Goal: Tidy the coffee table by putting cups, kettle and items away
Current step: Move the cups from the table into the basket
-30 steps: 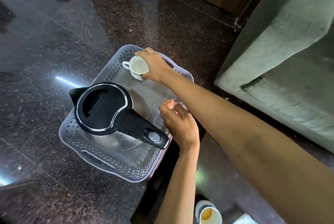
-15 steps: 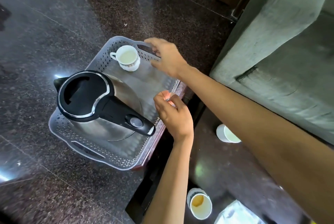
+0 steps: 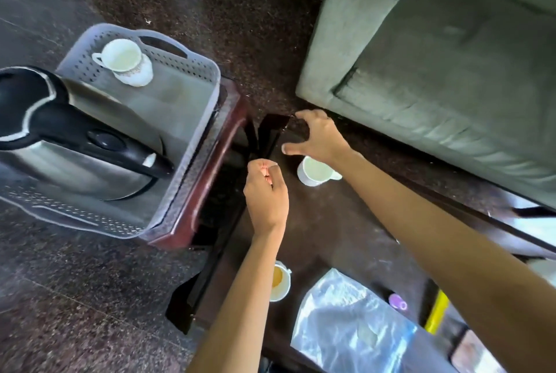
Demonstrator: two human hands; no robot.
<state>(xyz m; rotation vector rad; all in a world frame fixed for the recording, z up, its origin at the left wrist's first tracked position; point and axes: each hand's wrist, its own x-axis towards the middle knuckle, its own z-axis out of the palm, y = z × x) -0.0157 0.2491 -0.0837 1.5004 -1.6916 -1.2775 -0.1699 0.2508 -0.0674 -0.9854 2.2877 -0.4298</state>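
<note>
A grey perforated basket (image 3: 192, 65) sits on a red-brown stool at left. It holds a steel kettle with a black lid and handle (image 3: 75, 138) and a white cup on a saucer (image 3: 122, 56). On the dark coffee table (image 3: 325, 222) stands an empty white cup (image 3: 314, 172). My right hand (image 3: 319, 138) hovers just above that cup with its fingers spread, holding nothing. My left hand (image 3: 266, 192) is curled shut over the table's left edge; nothing shows in it. A second cup with yellowish liquid (image 3: 279, 281) is partly hidden behind my left forearm.
A grey-green sofa (image 3: 436, 56) fills the upper right, close to the table's far edge. A clear plastic bag (image 3: 346, 321), a small purple object (image 3: 397, 302) and a yellow item (image 3: 436, 312) lie on the near part of the table. Dark granite floor surrounds everything.
My right hand let go of the white cup in the basket and swung right and down over the cup on the coffee table. The view shifted right. My left hand stayed curled.
</note>
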